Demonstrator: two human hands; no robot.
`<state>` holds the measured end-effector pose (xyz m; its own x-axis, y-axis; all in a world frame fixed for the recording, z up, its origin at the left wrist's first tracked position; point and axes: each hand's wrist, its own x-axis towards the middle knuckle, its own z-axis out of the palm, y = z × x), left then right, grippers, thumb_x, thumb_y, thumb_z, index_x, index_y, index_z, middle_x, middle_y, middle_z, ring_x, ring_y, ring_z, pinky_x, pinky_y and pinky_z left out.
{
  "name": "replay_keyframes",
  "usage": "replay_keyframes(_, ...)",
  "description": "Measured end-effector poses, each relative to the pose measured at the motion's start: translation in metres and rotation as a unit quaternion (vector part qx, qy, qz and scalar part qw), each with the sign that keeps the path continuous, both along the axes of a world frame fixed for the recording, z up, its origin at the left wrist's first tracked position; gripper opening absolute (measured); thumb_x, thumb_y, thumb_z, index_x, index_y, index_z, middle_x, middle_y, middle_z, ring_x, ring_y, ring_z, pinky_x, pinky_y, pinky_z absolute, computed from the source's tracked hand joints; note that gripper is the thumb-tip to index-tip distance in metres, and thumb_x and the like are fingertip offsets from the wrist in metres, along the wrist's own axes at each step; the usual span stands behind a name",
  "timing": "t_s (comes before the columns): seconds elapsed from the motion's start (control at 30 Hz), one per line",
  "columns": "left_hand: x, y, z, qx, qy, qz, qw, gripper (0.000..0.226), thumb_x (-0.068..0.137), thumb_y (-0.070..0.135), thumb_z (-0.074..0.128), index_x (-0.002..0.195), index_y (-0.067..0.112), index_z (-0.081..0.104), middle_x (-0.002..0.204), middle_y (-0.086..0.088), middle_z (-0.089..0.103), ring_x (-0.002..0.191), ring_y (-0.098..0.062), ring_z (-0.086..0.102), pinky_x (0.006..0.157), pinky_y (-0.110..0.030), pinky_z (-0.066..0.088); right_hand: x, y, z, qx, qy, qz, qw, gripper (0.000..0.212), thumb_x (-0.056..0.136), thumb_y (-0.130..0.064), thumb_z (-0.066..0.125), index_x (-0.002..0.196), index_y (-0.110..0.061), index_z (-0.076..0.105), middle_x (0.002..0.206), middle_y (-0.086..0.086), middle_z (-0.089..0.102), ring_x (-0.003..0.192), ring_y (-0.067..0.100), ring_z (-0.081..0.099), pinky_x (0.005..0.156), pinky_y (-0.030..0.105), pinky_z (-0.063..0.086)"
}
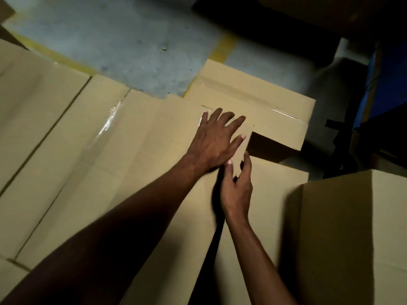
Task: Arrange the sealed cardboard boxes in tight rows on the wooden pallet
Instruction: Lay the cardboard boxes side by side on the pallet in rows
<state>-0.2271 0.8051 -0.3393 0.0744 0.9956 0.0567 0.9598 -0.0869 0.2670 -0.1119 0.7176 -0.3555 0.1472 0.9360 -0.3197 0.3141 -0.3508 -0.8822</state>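
Observation:
Tan sealed cardboard boxes fill the view. A large taped box (123,150) lies under my arms, with clear tape along its seam. Another box (41,102) sits tight against it on the left. A lower box (259,100) stands beyond it at the upper right. My left hand (217,143) lies flat with fingers spread on the large box's far right corner. My right hand (236,186) hovers just below it, fingers apart, holding nothing, at the box's right edge. The pallet is hidden under the boxes.
A further box (352,234) stands at the lower right, with a dark gap between it and the large box. Grey concrete floor (132,40) with yellow line marks lies ahead. Dark objects and something blue (370,84) stand at the right.

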Motion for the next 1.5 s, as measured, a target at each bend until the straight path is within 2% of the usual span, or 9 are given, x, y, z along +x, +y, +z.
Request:
replay_keyframes(0.1, -0.025, -0.025, -0.016, -0.073, 0.032, 0.066, 0.995, 0.064, 0.103, 0.054, 0.040, 0.163, 0.035, 0.028, 0.168, -0.001, 0.032, 0.157, -0.035, 0.020, 0.119, -0.067, 0.021, -0.007, -0.020, -0.011, -0.034, -0.030, 0.047, 0.998, 0.081, 0.100, -0.040, 0.064, 0.164, -0.043, 0.015, 0.169, -0.016, 0.028, 0.152, 0.010, 0.033, 0.121, 0.029, 0.029)
replay_keyframes(0.17, -0.043, -0.052, -0.026, -0.091, 0.032, 0.101, 0.990, 0.068, 0.102, 0.061, 0.041, 0.164, 0.040, 0.024, 0.172, -0.001, 0.022, 0.158, -0.038, 0.016, 0.117, -0.071, 0.022, -0.013, -0.029, -0.019, -0.029, -0.045, 0.038, 0.998, 0.089, 0.097, -0.039, 0.066, 0.163, -0.048, 0.007, 0.167, -0.014, 0.033, 0.148, 0.016, 0.043, 0.120, 0.036, 0.037)
replay_keyframes(0.33, -0.076, -0.107, -0.037, -0.084, 0.053, 0.169, 0.981, 0.076, 0.097, 0.079, 0.031, 0.164, 0.044, 0.021, 0.174, -0.005, 0.017, 0.158, -0.042, 0.014, 0.119, -0.070, 0.018, -0.020, -0.035, -0.025, -0.044, -0.025, -0.003, 0.999, 0.087, 0.098, -0.038, 0.067, 0.162, -0.048, 0.008, 0.163, -0.010, 0.041, 0.141, 0.017, 0.050, 0.106, 0.027, 0.041)
replay_keyframes(0.5, -0.090, -0.142, -0.040, -0.059, 0.027, 0.195, 0.979, 0.077, 0.099, 0.077, 0.031, 0.165, 0.040, 0.020, 0.172, -0.023, 0.013, 0.158, -0.043, 0.014, 0.124, -0.062, 0.021, -0.019, -0.055, -0.023, -0.072, -0.027, -0.007, 0.997, 0.086, 0.099, -0.043, 0.064, 0.161, -0.050, 0.006, 0.157, -0.005, 0.049, 0.134, 0.022, 0.057, 0.096, 0.025, 0.040)
replay_keyframes(0.73, -0.091, -0.145, -0.033, -0.028, 0.013, 0.204, 0.978, 0.068, 0.097, 0.067, 0.046, 0.157, 0.034, 0.043, 0.159, -0.031, 0.031, 0.135, -0.044, 0.038, 0.108, -0.053, 0.039, -0.018, -0.063, -0.021, -0.077, -0.040, -0.005, 0.996, 0.084, 0.100, -0.045, 0.061, 0.159, -0.056, 0.002, 0.149, -0.004, 0.058, 0.124, 0.025, 0.063, 0.101, 0.033, 0.047)
replay_keyframes(1.03, -0.095, -0.153, -0.020, -0.074, 0.013, 0.214, 0.974, 0.068, 0.093, 0.069, 0.047, 0.152, 0.036, 0.048, 0.153, -0.023, 0.037, 0.130, -0.038, 0.040, 0.103, -0.052, 0.041, -0.012, -0.078, -0.027, -0.091, -0.068, 0.031, 0.993, 0.091, 0.095, -0.054, 0.060, 0.153, -0.066, -0.009, 0.135, 0.011, 0.067, 0.110, 0.036, 0.068, 0.104, 0.049, 0.052)
replay_keyframes(1.2, -0.094, -0.168, -0.022, -0.071, 0.014, 0.216, 0.974, 0.068, 0.094, 0.069, 0.046, 0.154, 0.036, 0.046, 0.155, -0.023, 0.035, 0.134, -0.040, 0.039, 0.106, -0.053, 0.041, -0.012, -0.092, -0.026, -0.081, -0.055, 0.043, 0.994, 0.095, 0.096, -0.050, 0.062, 0.153, -0.065, -0.013, 0.158, 0.006, 0.050, 0.131, 0.037, 0.059, 0.113, 0.052, 0.046)
replay_keyframes(1.3, -0.093, -0.175, -0.023, -0.073, 0.008, 0.221, 0.973, 0.068, 0.094, 0.069, 0.047, 0.154, 0.036, 0.047, 0.156, -0.024, 0.034, 0.135, -0.040, 0.038, 0.107, -0.055, 0.042, -0.012, -0.100, -0.027, -0.075, -0.057, 0.043, 0.995, 0.096, 0.092, -0.055, 0.061, 0.151, -0.068, -0.015, 0.154, 0.015, 0.052, 0.130, 0.039, 0.059, 0.111, 0.054, 0.047)
replay_keyframes(1.5, -0.093, -0.188, -0.024, -0.077, 0.009, 0.217, 0.973, 0.071, 0.094, 0.068, 0.046, 0.157, 0.035, 0.043, 0.160, -0.025, 0.030, 0.138, -0.042, 0.037, 0.107, -0.057, 0.042, -0.012, -0.113, -0.027, -0.044, -0.046, 0.057, 0.996, 0.091, 0.100, -0.048, 0.059, 0.155, -0.062, -0.012, 0.170, -0.008, 0.028, 0.149, 0.024, 0.042, 0.121, 0.047, 0.037)
